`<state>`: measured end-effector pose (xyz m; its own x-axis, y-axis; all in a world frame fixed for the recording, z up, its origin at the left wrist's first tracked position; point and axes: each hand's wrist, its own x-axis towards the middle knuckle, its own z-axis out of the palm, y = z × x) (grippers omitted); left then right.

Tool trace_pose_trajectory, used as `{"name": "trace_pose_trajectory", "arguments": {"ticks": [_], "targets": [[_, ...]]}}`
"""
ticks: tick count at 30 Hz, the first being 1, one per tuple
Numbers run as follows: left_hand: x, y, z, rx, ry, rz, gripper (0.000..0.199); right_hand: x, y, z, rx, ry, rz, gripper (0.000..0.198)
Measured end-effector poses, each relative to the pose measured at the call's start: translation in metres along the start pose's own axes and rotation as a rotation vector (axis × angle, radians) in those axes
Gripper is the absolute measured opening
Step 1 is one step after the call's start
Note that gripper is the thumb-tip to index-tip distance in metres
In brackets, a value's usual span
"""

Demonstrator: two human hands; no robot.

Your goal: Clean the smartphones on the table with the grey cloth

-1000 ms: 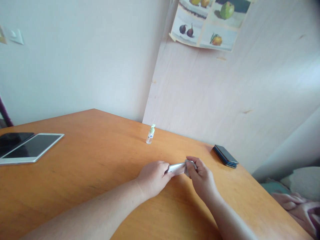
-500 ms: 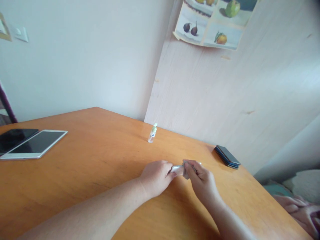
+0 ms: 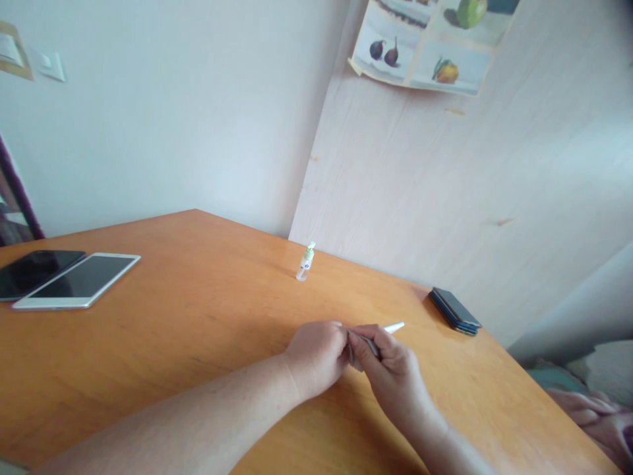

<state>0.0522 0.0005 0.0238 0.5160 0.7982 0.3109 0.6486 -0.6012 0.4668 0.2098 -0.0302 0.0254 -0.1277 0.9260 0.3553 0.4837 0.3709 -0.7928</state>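
Observation:
Over the table, my left hand (image 3: 319, 355) is closed around one end of a slim white flat device (image 3: 394, 327), which looks like a phone seen nearly edge-on. My right hand (image 3: 391, 364) pinches a small grey cloth (image 3: 355, 361) around the device, right against the left hand's fingers. The far white end sticks out beyond my right fingers; most of the rest is hidden by both hands. Behind them stands a small clear spray bottle (image 3: 304, 265) with a pale green top, upright and apart from both hands.
At the left of the wooden table (image 3: 208, 277) lie a white tablet (image 3: 84, 280) and a black tablet (image 3: 37, 270), touching. A stack of dark phones (image 3: 455, 310) lies near the right edge. Beyond that edge is rumpled fabric (image 3: 588, 415). A fruit poster (image 3: 430, 46) hangs on the wall.
My right hand and the cloth have slid left along the device, up to my left hand. More of the white far end now shows. The view has shifted slightly.

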Motion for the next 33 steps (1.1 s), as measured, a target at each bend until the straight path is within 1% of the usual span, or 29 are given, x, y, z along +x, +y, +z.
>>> {"name": "trace_pose_trajectory", "arguments": {"ticks": [2, 5, 7, 8, 10, 14, 15, 16, 18, 21, 23, 24, 26, 31, 33], "targets": [[0.0, 0.001, 0.001, 0.02, 0.002, -0.005, 0.022, 0.004, 0.004, -0.01, -0.063, 0.069, 0.062, 0.03], [-0.001, 0.001, 0.001, 0.05, 0.003, -0.022, 0.029, 0.016, 0.022, -0.033, -0.178, 0.22, 0.158, 0.032], [-0.001, 0.002, 0.002, 0.06, 0.007, -0.026, 0.031, 0.021, 0.03, -0.042, -0.218, 0.281, 0.18, 0.032], [-0.001, 0.002, 0.002, 0.061, 0.011, -0.026, 0.031, 0.021, 0.031, -0.042, -0.222, 0.289, 0.175, 0.032], [-0.001, 0.002, 0.002, 0.059, 0.02, -0.021, 0.029, 0.017, 0.025, -0.034, -0.191, 0.243, 0.135, 0.032], [-0.001, 0.002, 0.002, 0.038, 0.025, 0.016, 0.023, 0.002, 0.003, -0.009, -0.065, 0.026, 0.011, 0.031], [-0.001, 0.002, 0.002, 0.038, 0.022, 0.026, 0.022, 0.001, 0.0, -0.006, -0.057, 0.007, 0.006, 0.031], [-0.001, 0.002, 0.001, 0.042, 0.018, 0.029, 0.021, 0.002, 0.001, -0.007, -0.068, 0.019, 0.018, 0.031], [0.0, 0.002, 0.001, 0.055, 0.008, 0.02, 0.022, 0.009, 0.01, -0.019, -0.129, 0.115, 0.085, 0.033], [0.001, 0.002, 0.0, 0.069, -0.001, -0.008, 0.025, 0.025, 0.034, -0.047, -0.239, 0.313, 0.208, 0.036], [0.001, 0.002, -0.001, 0.066, -0.009, -0.013, 0.025, 0.033, 0.047, -0.061, -0.269, 0.388, 0.25, 0.037], [0.001, 0.002, -0.001, 0.063, -0.01, -0.015, 0.025, 0.034, 0.049, -0.063, -0.272, 0.402, 0.25, 0.037], [0.001, 0.002, 0.0, 0.051, -0.007, -0.021, 0.026, 0.031, 0.044, -0.056, -0.254, 0.367, 0.21, 0.036], [0.0, 0.001, 0.001, -0.015, -0.028, 0.003, 0.027, 0.006, 0.004, -0.011, -0.173, 0.1, 0.018, 0.032], [0.0, 0.001, 0.002, -0.031, -0.039, 0.014, 0.024, 0.001, -0.003, -0.005, -0.22, 0.062, -0.018, 0.029]]}}
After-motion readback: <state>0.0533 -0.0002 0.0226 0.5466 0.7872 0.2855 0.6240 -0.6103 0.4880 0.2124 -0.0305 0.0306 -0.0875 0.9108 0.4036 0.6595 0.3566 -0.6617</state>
